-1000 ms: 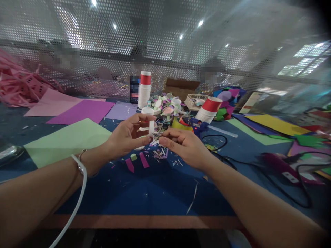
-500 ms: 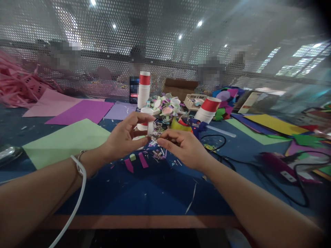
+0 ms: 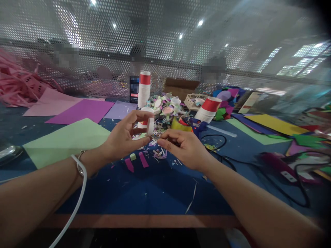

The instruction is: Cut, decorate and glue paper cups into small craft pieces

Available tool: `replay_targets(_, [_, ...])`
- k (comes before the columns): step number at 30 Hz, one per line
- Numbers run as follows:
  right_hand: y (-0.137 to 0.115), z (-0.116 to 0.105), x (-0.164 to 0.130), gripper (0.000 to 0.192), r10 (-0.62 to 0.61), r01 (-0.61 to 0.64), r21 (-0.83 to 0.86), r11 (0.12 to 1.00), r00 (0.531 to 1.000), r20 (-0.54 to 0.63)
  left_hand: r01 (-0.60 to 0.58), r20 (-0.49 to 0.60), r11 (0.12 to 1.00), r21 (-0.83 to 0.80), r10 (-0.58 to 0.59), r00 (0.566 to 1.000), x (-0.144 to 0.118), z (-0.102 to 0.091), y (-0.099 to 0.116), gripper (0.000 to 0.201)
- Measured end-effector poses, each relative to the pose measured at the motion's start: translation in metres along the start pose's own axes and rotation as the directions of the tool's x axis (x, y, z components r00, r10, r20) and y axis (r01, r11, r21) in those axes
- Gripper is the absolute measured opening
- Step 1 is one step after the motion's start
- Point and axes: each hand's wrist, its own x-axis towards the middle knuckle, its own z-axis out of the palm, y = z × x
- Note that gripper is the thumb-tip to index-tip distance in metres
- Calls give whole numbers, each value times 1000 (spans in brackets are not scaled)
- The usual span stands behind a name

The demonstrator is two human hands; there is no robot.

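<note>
My left hand pinches a small white round disc on edge between thumb and fingers. It looks like the cut-off base of a paper cup. Close beside it, my right hand has thumb and fingertips pressed together at the disc's lower edge. A thin sliver seems to show at those fingertips, too small to name. Behind the hands lie a heap of paper scraps and a pile of small paper-trimmed discs. A short red-and-white cup stands partly hidden by my left fingers.
A blue glue gun with a clear stick lies right of centre, its black cable curling rightward. Stacked paper cups stand behind; another stack leans. Green paper lies left, a purple tool right.
The white disc has turned slightly in my left fingers, so more of its flat side shows. My right fingertips stay close to its lower edge.
</note>
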Motion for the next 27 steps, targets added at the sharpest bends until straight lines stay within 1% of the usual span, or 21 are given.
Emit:
replay_targets(5, [1,-1,2,35,19,-19,0,1000,1000,-8,27,-25,999,18,-27,999,1,1,2,47])
replay_targets(14, [1,-2,0,36,42,-42,48,998,999,8,11,-66,999,38,-8,998,2,0,0,47])
replay_targets(20, [-1,-7,2,36,38,-37,44,998,999,-31,9,-81,996,85,-3,997,3,0,1,45])
replay_targets(23, [0,-7,4,36,36,-35,29,999,999,-38,-15,-62,993,116,22,998,2,0,2,49])
replay_targets(27, [1,-6,4,37,54,-52,50,997,998,-24,-88,18,979,183,86,996,1,-1,2,54])
